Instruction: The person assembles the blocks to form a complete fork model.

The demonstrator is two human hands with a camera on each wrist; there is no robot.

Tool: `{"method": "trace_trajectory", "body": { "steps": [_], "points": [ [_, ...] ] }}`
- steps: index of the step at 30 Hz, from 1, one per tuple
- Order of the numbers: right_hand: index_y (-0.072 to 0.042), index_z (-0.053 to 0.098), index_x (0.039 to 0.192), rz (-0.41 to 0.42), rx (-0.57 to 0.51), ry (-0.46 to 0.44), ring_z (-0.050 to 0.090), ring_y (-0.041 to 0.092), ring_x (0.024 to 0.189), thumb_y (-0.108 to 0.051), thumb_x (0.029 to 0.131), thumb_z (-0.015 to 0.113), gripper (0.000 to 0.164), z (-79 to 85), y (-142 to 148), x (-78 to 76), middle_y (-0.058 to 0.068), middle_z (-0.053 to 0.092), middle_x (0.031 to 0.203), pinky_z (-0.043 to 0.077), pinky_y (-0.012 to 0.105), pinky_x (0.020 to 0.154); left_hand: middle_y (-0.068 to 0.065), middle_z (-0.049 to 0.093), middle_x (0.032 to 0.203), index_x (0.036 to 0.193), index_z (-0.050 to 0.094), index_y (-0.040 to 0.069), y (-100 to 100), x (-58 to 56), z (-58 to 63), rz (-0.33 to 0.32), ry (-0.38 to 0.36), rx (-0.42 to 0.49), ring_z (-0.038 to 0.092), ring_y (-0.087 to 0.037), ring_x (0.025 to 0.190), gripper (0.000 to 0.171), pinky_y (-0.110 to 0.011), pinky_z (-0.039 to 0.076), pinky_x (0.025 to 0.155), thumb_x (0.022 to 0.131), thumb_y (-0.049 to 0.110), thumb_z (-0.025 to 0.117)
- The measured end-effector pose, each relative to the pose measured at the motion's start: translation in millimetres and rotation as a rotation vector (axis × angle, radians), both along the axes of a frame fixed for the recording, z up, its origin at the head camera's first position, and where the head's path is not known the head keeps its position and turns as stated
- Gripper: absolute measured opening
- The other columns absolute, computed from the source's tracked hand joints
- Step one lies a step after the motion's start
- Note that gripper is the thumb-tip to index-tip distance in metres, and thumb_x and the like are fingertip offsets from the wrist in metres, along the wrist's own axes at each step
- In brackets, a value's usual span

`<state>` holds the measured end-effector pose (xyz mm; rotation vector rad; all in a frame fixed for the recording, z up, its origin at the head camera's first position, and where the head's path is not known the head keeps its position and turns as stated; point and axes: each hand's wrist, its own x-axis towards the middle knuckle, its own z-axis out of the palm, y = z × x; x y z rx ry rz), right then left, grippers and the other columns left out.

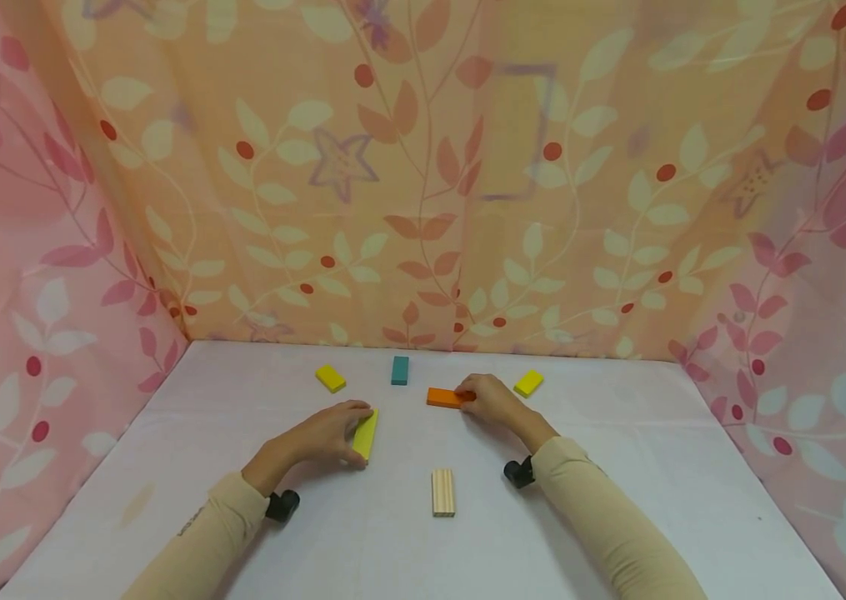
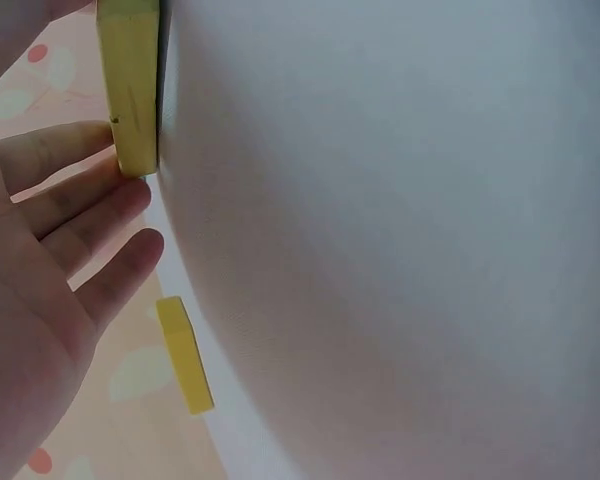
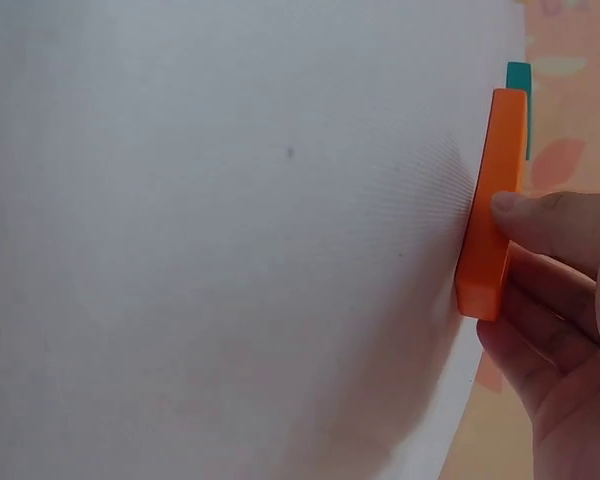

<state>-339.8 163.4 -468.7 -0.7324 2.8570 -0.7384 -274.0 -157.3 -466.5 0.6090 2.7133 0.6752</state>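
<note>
On the white cloth, my left hand [image 1: 328, 433] grips a long yellow block [image 1: 366, 437] by its two ends, thumb at the near end and fingers at the far one. In the left wrist view, fingertips [image 2: 132, 197] press at the end of that block. My right hand [image 1: 493, 402] pinches the right end of an orange block [image 1: 443, 397]. Seen from the right wrist, the thumb lies on the orange block's [image 3: 493, 210] near face and the other fingers are behind it. Part of the orange block is hidden by the hand in the head view.
A teal block [image 1: 400, 371] lies at the back middle. One small yellow block [image 1: 330, 378] is at the back left, another yellow block [image 1: 528, 383] at the back right. Nearer me sits a plain wooden block [image 1: 443, 492]. Patterned curtains [image 1: 423, 208] enclose the table's back and sides.
</note>
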Motion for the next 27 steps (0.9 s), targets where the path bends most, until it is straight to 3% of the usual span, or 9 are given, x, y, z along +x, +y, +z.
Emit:
{"method": "trace_trajectory", "body": {
  "steps": [16,27],
  "points": [
    [-0.003,0.07,0.116,-0.002,-0.004,-0.003,0.062,0.024,0.104,-0.01,0.087,0.072,0.03,-0.2,-6.2,2.0,0.01,0.07,0.113,0.049,0.043,0.101,-0.008,0.042,0.153,0.144,0.046,0.009,-1.3,-0.9,-1.8,-0.002,-0.018,-0.014,0.038,-0.03,0.142,0.09,-0.051,0.033,0.115,0.069,0.037,0.088],
    [-0.002,0.07,0.115,-0.007,0.011,-0.014,0.063,0.025,0.104,-0.009,0.088,0.071,0.028,1.0,-6.6,0.9,0.01,0.07,0.112,0.05,0.043,0.101,-0.007,0.042,0.152,0.144,0.046,0.01,7.4,-2.3,2.2,-0.006,0.008,0.034,0.039,-0.028,0.141,0.089,-0.05,0.033,0.116,0.072,0.042,0.085]
  ]
}}
